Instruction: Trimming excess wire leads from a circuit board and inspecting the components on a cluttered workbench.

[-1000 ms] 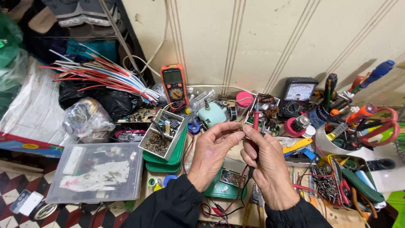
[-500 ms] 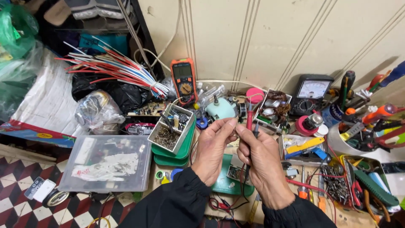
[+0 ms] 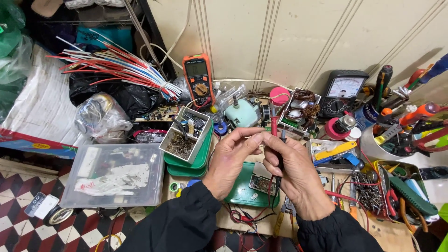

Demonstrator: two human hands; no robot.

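Held both hands together over green tray [image 3: 242, 193] on cluttered bench.
Right hand [image 3: 298, 175] closed around red probe [image 3: 273, 125] and black probe [image 3: 283, 137], tips up, easy to aim.
Left hand [image 3: 231, 158] pinched something tiny at tips; too small to name.
Orange multimeter [image 3: 198, 79] stood near, screen facing up for reading.

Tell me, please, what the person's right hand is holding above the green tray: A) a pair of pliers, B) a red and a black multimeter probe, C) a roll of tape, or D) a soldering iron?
B: the right hand grips a red probe and a black probe, tips pointing up, with the left hand touching beside them over the green tray.
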